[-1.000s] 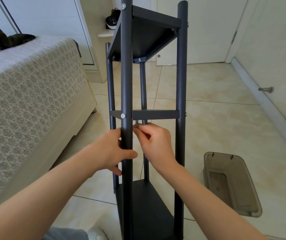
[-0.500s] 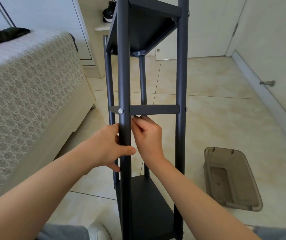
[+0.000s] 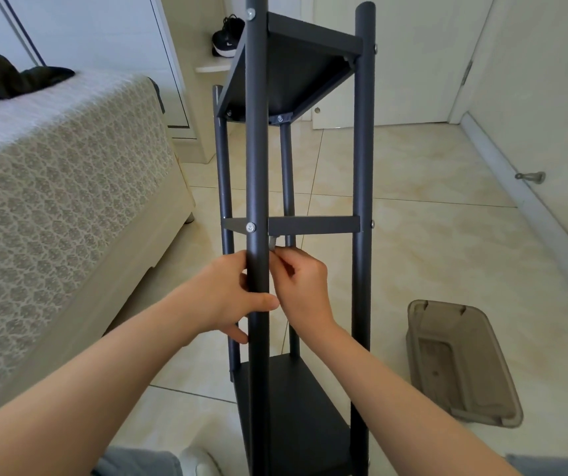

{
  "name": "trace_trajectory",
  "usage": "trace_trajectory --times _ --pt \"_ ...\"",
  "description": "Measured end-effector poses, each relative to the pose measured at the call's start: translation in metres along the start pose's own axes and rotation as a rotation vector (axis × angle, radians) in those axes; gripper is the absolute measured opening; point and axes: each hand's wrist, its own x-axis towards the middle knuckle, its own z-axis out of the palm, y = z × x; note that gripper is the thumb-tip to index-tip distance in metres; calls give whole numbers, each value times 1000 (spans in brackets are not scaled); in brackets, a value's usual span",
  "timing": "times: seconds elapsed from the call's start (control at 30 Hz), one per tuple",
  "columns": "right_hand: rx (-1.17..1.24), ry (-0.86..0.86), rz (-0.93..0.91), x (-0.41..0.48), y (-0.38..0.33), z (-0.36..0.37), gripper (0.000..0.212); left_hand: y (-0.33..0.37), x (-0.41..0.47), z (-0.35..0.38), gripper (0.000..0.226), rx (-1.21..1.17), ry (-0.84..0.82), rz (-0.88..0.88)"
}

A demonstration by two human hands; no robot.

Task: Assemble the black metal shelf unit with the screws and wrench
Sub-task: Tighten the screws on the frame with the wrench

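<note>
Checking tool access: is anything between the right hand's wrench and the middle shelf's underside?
Nothing visible. The wrench in the right hand reaches the underside of the middle shelf; the front post, gripped by the left hand, stands beside it, not between.

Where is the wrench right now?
In the head view, centre: the wrench is pinched by the right hand, just under the middle crossbar, beside the front post.

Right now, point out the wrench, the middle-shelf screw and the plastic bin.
wrench [image 3: 271, 242]: head view, its silvery upper end.
middle-shelf screw [image 3: 250, 227]: head view, its round head.
plastic bin [image 3: 464, 338]: head view, bare inner floor.
</note>
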Motion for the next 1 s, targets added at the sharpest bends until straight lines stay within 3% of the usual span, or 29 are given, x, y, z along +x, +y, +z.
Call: trace_trajectory --times 0.17,0.5,0.7,0.83,1.0 --pt "-89 -133 55 -19 -4 -25 19 -3 4 0 49 7 -3 3" --pt "-593 -602 -68 -16 -60 -121 28 -4 8 0 66 48 13 11" --pt "-490 -442 247 6 -77 -165 27 -3 5 3 61 41 -31 30" --pt "-473 -270 300 31 -84 -168 31 -2 3 5 60 13 -27 31" --pt "-234 -161 494 55 -86 -160 26 -2 -2 7 62 -10 -34 26"
